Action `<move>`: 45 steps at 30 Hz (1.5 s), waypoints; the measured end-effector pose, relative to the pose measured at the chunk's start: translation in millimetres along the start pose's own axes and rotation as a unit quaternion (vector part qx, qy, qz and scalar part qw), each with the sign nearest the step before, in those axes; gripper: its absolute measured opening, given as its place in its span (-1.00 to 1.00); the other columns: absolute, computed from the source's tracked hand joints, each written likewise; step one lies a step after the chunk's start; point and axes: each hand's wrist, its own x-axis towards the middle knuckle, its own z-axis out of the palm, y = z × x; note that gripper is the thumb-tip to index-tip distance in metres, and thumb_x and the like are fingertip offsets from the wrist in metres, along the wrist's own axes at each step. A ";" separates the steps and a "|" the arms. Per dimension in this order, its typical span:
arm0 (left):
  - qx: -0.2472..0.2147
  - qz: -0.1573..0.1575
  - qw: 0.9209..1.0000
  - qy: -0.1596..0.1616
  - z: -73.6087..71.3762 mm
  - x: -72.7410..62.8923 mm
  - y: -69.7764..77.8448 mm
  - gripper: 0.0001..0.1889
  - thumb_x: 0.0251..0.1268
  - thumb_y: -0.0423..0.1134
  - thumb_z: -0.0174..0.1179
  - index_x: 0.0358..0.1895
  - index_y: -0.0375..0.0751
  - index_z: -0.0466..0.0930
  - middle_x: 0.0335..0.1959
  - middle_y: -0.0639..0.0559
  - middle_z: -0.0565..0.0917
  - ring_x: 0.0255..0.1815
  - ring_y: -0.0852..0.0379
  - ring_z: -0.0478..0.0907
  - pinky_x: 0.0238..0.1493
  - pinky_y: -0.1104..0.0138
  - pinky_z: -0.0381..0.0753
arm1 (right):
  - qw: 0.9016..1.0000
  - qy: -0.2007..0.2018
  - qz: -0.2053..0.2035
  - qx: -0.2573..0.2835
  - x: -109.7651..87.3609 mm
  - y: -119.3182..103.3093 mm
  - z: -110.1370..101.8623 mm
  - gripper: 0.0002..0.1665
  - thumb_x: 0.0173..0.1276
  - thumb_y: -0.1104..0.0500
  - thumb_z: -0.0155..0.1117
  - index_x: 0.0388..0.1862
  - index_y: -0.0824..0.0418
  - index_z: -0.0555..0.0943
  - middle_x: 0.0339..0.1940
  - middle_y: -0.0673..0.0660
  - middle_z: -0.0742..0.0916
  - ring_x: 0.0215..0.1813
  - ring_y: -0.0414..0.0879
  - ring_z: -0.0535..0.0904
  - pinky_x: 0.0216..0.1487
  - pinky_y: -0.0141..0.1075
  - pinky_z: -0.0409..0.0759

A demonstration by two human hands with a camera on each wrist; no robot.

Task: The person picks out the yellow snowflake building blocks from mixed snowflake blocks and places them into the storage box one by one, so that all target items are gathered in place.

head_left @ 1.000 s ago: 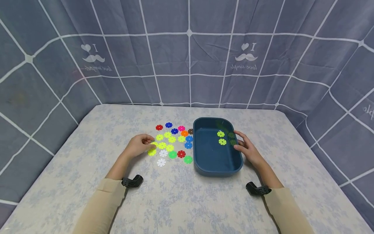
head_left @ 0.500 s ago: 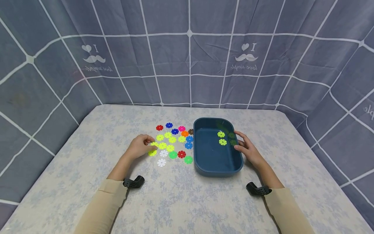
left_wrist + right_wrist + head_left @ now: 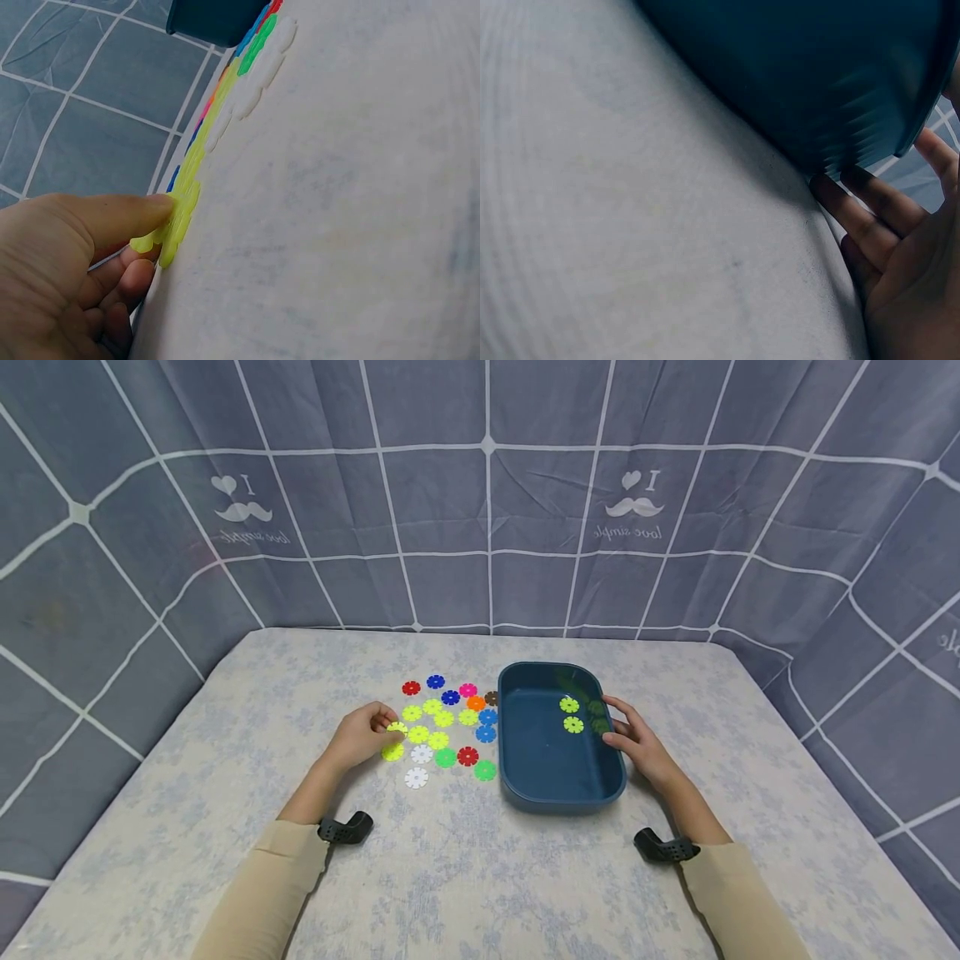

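Several flower-edged plastic discs lie on the table; my left hand (image 3: 362, 735) is at the left of the group. Its thumb and fingers pinch a yellow disc (image 3: 397, 727), which shows tilted between the fingertips in the left wrist view. Just below it is another yellow disc (image 3: 392, 752). My right hand (image 3: 637, 743) holds the right side of a dark blue plastic bin (image 3: 561, 800), thumb and index finger at the rim, other fingers (image 3: 866, 225) against the outer wall. Inside the bin, two yellow discs (image 3: 573, 725) lie on the floor, with reflections on the right wall.
Red (image 3: 468, 756), green (image 3: 485, 771), white (image 3: 416, 777), blue (image 3: 486, 734), orange (image 3: 476, 703) and pink discs (image 3: 468, 690) spread left of the bin. A brown disc (image 3: 491, 698) sits close against it. A grey checked curtain (image 3: 420, 502) rises behind the table (image 3: 465, 877).
The view has shifted slightly. The left fingers, close on the yellow disc throughout, now show it more plainly between them. The right hand and bin stay put.
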 end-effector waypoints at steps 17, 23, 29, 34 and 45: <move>-0.002 0.012 1.000 0.027 -0.7 -2.0 3.8 -0.85 0.35 -0.28 0.21 -0.15 -0.30 0.56 -0.33 -0.07 0.58 -0.32 0.02 0.46 -0.31 0.25 0.42 | 1.000 0.002 -0.002 -0.004 -2.2 -2.2 -0.5 -0.23 0.53 0.22 0.01 0.59 0.17 -0.07 0.42 0.48 0.31 0.41 0.38 0.22 0.30 0.26 0.19; -0.011 0.010 1.000 0.023 -1.8 -0.7 4.5 -0.86 0.36 -0.29 0.20 -0.14 -0.30 0.56 -0.31 -0.07 0.58 -0.30 0.01 0.47 -0.31 0.25 0.43 | 1.000 0.003 -0.003 -0.001 -1.5 -2.0 -0.8 -0.23 0.52 0.24 0.00 0.59 0.16 -0.06 0.42 0.48 0.32 0.40 0.37 0.24 0.30 0.26 0.20; -0.026 0.009 0.999 0.019 -3.1 0.7 6.1 -0.86 0.36 -0.30 0.20 -0.15 -0.32 0.56 -0.31 -0.08 0.57 -0.29 0.01 0.46 -0.33 0.26 0.44 | 1.000 0.004 0.000 -0.004 -1.1 -2.1 -1.5 -0.23 0.52 0.24 0.01 0.59 0.15 -0.06 0.42 0.47 0.31 0.41 0.37 0.23 0.30 0.26 0.19; -0.049 0.001 0.999 0.011 -5.7 2.5 6.2 -0.85 0.36 -0.31 0.19 -0.14 -0.34 0.56 -0.31 -0.08 0.54 -0.31 0.02 0.43 -0.36 0.28 0.44 | 1.000 -0.002 -0.008 0.001 -0.9 -1.6 -1.3 -0.23 0.52 0.25 0.00 0.59 0.17 -0.07 0.42 0.48 0.30 0.41 0.37 0.22 0.29 0.27 0.20; -0.065 0.018 0.998 -0.001 -9.6 8.6 21.3 -0.84 0.37 -0.28 0.21 -0.12 -0.32 0.55 -0.27 -0.08 0.57 -0.29 0.03 0.46 -0.27 0.26 0.45 | 1.000 0.001 -0.005 -0.004 -0.8 0.0 0.5 -0.23 0.52 0.25 0.01 0.58 0.18 -0.06 0.40 0.48 0.34 0.37 0.30 0.31 0.26 0.19 0.29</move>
